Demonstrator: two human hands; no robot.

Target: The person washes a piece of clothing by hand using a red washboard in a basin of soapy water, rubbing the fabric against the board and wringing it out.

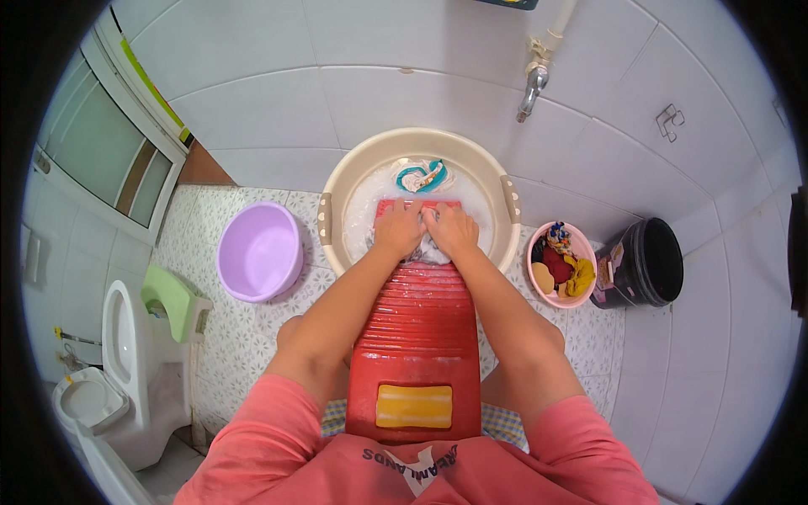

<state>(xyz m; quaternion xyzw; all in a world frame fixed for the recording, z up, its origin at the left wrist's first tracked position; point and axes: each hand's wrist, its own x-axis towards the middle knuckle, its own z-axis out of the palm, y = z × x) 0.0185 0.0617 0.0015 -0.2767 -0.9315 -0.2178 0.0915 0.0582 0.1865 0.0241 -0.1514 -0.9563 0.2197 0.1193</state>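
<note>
A ridged red plastic washboard [413, 315] slants from my lap into a round beige basin [413, 136] of sudsy water. On its upper part, my left hand [399, 228] and my right hand [452, 228] press side by side on a wet, light-coloured cloth [426, 251], thumbs close together, fingers bent over it. Part of the cloth is hidden beneath the hands. Beyond the board's far end, a white and teal cloth [421, 177] lies in the suds. A yellow bar [414, 406], likely soap, sits in the recess at the board's near end.
An empty purple basin [260, 252] stands left on the tiled floor, near a green and white stool [169, 303] and a toilet [123, 334]. At right are a pink basin [564, 302] of coloured clothes and a black bucket [659, 262]. A metal tap [533, 91] projects from the wall.
</note>
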